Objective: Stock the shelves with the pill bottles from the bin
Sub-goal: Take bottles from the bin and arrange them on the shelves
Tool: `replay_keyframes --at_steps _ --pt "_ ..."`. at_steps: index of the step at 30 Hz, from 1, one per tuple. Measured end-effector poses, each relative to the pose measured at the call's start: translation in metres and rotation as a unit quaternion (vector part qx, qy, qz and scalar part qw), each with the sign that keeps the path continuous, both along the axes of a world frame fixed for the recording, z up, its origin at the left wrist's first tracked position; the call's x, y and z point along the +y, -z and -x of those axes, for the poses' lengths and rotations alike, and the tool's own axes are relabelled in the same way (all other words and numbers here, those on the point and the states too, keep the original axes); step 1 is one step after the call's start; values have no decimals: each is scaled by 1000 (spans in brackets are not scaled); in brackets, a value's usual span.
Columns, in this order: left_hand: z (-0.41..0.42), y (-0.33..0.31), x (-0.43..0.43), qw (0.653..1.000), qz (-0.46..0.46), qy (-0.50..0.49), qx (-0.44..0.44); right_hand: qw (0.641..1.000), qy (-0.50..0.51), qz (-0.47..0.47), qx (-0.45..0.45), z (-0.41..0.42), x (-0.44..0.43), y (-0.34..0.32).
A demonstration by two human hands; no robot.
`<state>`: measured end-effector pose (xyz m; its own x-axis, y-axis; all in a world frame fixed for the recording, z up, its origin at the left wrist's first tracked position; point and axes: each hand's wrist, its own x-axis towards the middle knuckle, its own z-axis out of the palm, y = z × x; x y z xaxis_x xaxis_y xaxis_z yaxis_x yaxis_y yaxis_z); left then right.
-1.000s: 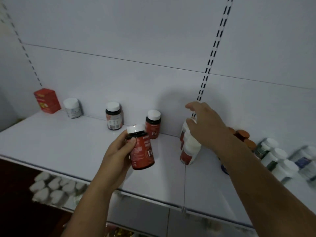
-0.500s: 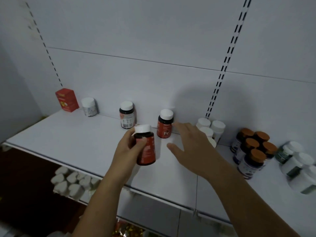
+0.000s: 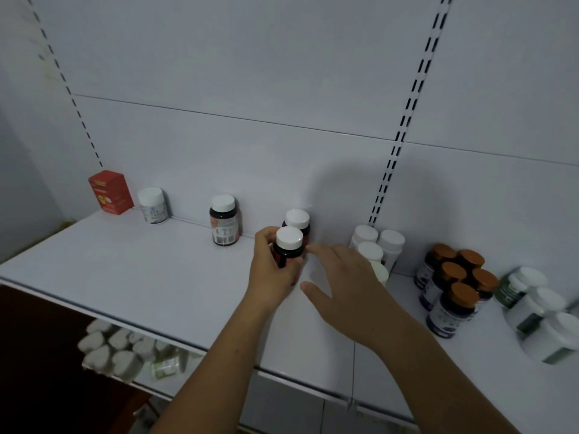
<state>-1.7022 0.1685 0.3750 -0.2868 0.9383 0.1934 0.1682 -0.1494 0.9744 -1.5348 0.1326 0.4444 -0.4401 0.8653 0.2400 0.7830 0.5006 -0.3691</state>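
STOCKING THE SHELF: at the centre of the frame a person's left hand (image 3: 272, 274) grips a dark red pill bottle (image 3: 286, 250) with a white cap, fingers and thumb curled round its body, just in front of a matching bottle (image 3: 297, 220) that stands against the back wall of the shelf (image 3: 125, 270); the hand hides the base, so it cannot be told whether the bottle already rests on the shelf. Right of centre, the right hand (image 3: 344, 286) is spread and holds nothing, its fingertips (image 3: 316, 250) just beside the gripped bottle.

A second ago the same bottle was held over the front part of the shelf while the right hand was busy at the white bottles (image 3: 376, 245); since then the left hand has carried it back toward the wall, and the right hand has left the white group and come across. That suggests the bottle is being lined up with its twin, the release not yet made.

At the right of the frame stand orange-capped bottles (image 3: 454, 283); at the left a red box (image 3: 109, 192) and a white jar (image 3: 152, 205); the bin is out of view.
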Motion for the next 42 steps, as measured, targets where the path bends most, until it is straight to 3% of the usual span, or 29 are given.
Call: replay_keyframes --at_steps 9,14,19,23,27,33,37,42 --pt "3 6 6 999 3 -5 34 1000 -4 13 13 5 2 -5" --pt "36 -29 -29 988 -34 -31 147 999 -35 6 20 8 9 -9" --pt "93 -73 -97 908 -14 -103 405 992 -122 -23 30 37 6 -18" --pt "120 -86 -168 864 63 -191 461 975 -217 -14 35 80 -13 -20" --pt "142 -72 -261 816 152 -287 478 939 -342 6 25 135 -56 -17" --pt "153 -33 -401 756 282 -403 432 877 -477 60 14 206 -138 14" --pt "165 6 -464 747 338 -441 365 849 -522 82 -24 248 -183 46" --pt "197 68 -499 770 359 -442 289 837 -524 129 -87 296 -207 104"
